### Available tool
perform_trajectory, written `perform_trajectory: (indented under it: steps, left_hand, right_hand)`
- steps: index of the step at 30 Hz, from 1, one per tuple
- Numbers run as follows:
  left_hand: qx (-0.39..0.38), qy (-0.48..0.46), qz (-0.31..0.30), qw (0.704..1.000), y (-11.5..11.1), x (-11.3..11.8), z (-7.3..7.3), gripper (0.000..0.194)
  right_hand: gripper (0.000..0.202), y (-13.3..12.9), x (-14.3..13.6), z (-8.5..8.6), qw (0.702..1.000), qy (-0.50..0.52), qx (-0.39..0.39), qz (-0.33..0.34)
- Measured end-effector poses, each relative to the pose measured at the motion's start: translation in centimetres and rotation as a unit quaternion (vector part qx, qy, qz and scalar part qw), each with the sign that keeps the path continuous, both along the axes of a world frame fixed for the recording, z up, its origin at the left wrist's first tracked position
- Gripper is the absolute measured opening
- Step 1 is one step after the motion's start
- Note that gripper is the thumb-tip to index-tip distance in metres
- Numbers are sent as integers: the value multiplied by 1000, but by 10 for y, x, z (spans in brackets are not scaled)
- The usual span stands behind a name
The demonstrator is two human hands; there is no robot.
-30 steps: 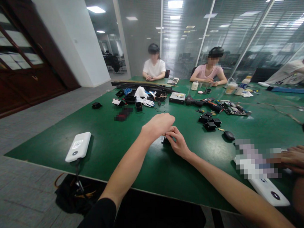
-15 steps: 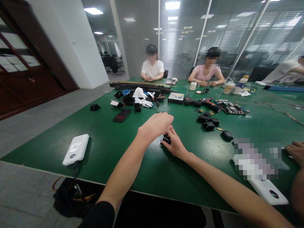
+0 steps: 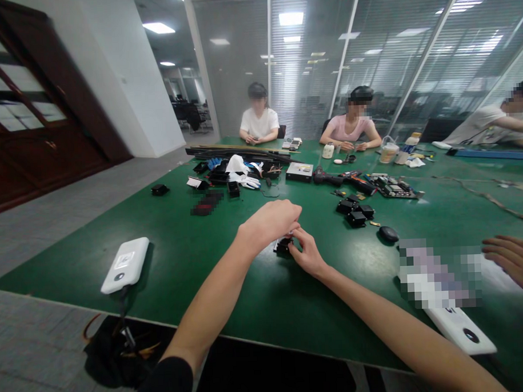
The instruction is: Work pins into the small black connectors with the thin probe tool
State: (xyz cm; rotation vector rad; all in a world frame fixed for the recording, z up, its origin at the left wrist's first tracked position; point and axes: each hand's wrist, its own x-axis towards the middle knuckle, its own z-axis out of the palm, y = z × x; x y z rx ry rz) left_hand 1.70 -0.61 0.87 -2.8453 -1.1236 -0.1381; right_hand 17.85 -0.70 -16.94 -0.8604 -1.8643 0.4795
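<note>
Black part (image 3: pixel 282 246): on the green table (image 3: pixel 204 272), under and between the person's 2 hands. Only its left side and near side show; its upper and right portions are covered, shape unclear.

Left hand (image 3: pixel 273 221): arched over the part, knuckles up. Fingertips hidden; cannot tell whether they are closed or on what. Right hand (image 3: pixel 306 251): thumb and forefinger closed on the part's right side; forefinger tip partly lost by the left hand.

Bare tabletop left of the part, out to a white power bank (image 3: pixel 125 265), and on its near side, to the table's near edge, which both forearms cross. Right of the part, beyond the right hand: black oval object (image 3: pixel 388 234); farther, a white device (image 3: pixel 461 332), upper end pixelated, and 1 other person's hand (image 3: pixel 510 259), cut by the frame. Beyond the part: black boxes (image 3: pixel 356 210), about 4, far right; white gloves (image 3: pixel 244 179), far left, overlapping dark items too jumbled to separate.
</note>
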Motion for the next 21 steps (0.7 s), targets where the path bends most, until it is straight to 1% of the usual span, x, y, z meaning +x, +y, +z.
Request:
perform_trajectory:
  steps: [4,7,9,21]
  left_hand:
    - [-10,0,9,1000,1,1,1,18]
    - [-12,-10,7,1000,4,2,-1,19]
    - [-12,-15,5,1000,5,2,-2,19]
    - [-17,-22,3,1000,6,6,-4,22]
  right_hand:
    - [11,1,7,6,998,26,-43,44]
    - [18,1,13,11,993,42,-70,86]
    - [21,2,16,14,991,50,-74,99]
    - [21,4,14,11,992,55,-71,93]
